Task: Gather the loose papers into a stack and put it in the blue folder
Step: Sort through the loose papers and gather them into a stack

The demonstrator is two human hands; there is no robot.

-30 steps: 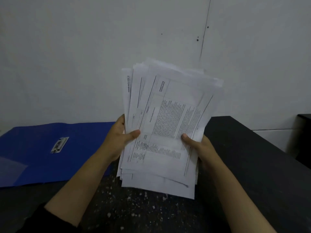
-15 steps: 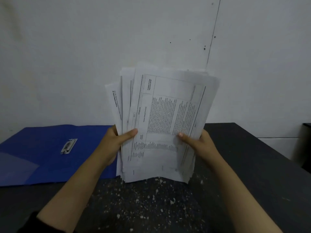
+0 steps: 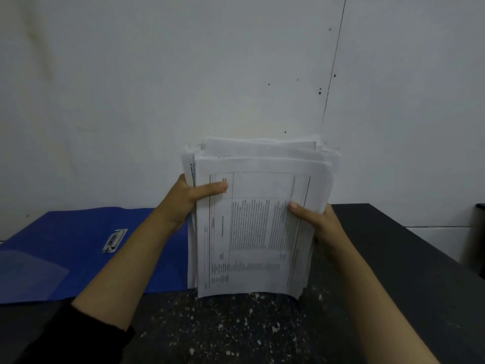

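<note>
A stack of white printed papers stands upright on its bottom edge on the dark table, roughly squared, with some top edges still uneven. My left hand grips its left side, thumb across the front sheet. My right hand grips its right side, thumb on the front. The blue folder lies open flat on the table to the left of the stack, its metal clip showing near the middle. A clear pocket sits on its left flap.
A white wall rises right behind the table. The table surface in front of the stack is speckled with pale flecks. The table's right edge drops off toward a dark object at the far right.
The fanned, tilted papers have been turned upright and brought down, bottom edge onto the table, and the sheets are more aligned. Both hands moved higher up the sides of the stack.
</note>
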